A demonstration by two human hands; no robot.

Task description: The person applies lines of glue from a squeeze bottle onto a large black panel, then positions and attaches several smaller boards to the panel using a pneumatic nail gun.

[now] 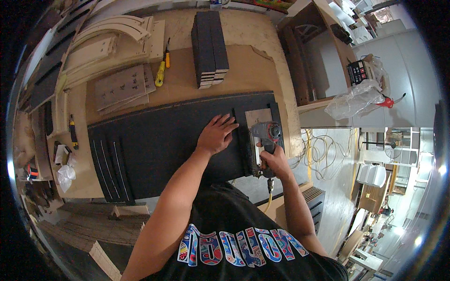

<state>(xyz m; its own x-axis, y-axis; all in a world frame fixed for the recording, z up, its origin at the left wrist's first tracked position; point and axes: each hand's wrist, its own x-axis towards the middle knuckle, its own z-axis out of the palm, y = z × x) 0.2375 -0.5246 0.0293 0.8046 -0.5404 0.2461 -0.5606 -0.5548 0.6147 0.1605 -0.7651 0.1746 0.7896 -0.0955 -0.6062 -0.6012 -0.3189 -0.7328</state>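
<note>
A long black panel lies on the workbench in front of me, with dark strips set across both of its ends. My left hand rests on the panel, right of its middle, fingers stretched out toward a dark cross strip. In my right hand is a grey and black air nail gun, fingers wrapped round its handle. The gun is over the panel's right end, beside a thin brown board piece. Whether its nose touches the wood is hidden. A yellowish air hose hangs from its handle.
Beyond the panel stands a stack of black boards. A yellow-handled screwdriver, thin brown boards and curved pale wooden parts lie to its left. An open cabinet stands at right; coiled hose lies on the floor.
</note>
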